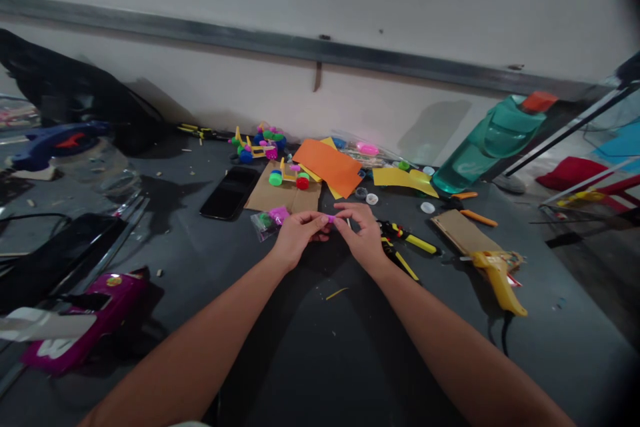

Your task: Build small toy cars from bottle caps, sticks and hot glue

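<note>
Pinched between both my hands is a small purple piece that looks like soft clay, held above the dark tabletop. My left hand grips its left end between thumb and fingers. On the other end, the thumb and fingers of my right hand are closed. Beside my left hand lies a clear packet with green and purple lumps in it. Behind it, a small model car with green and red wheels stands on a cardboard sheet. Yellow-and-black pliers lie just right of my right hand.
Orange paper, yellow paper and several bottle caps lie behind my hands. A black phone is to the left, near a magenta power strip. To the right are a yellow glue gun and a teal bottle.
</note>
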{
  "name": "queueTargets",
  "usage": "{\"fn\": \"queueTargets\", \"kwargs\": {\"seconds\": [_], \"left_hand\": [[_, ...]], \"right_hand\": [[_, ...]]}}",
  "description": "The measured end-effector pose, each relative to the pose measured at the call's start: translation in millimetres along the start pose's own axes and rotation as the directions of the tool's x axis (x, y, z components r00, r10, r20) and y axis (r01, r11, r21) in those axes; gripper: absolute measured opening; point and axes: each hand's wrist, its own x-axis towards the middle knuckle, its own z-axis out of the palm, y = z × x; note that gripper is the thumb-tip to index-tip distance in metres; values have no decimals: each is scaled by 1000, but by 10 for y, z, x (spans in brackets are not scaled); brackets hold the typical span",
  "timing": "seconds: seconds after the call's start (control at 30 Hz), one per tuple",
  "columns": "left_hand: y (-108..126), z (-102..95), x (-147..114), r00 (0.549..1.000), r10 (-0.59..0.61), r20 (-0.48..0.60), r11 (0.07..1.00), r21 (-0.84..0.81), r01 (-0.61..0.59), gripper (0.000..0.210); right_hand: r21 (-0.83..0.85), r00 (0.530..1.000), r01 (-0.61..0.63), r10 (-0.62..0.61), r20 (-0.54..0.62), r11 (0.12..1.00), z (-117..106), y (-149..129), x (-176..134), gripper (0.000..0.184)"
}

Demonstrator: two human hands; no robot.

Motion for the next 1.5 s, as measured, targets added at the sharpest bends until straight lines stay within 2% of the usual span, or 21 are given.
{"fn": "queueTargets", "kwargs": {"seconds": [0.6,0.73,0.83,0.97,1.17,1.5], "left_hand": [[7,2,2,1000,-12,0,1000,3,12,23],[-2,-7,4,1000,-15,18,1000,15,15,23],[2,-5,0,999,-12,48,999,32,10,22],[8,-2,-5,998,-23,60,999,44,21,24],[-10,-12,3,998,-22,64,999,32,20,22],[16,-5,-3,999,-22,28,999,-26,23,24]], "right_hand": [[37,999,-53,53,0,998,0,-4,-2,5],[-1,1000,-1,1,24,1000,3,-24,2,28],[-41,996,64,-62,58,997,9,-19,9,20],[-56,996,74,-71,53,996,13,-8,14,9],[-47,996,66,-63,60,997,12,-25,12,15],[-47,998,52,-50,37,998,6,-34,19,12]]}}
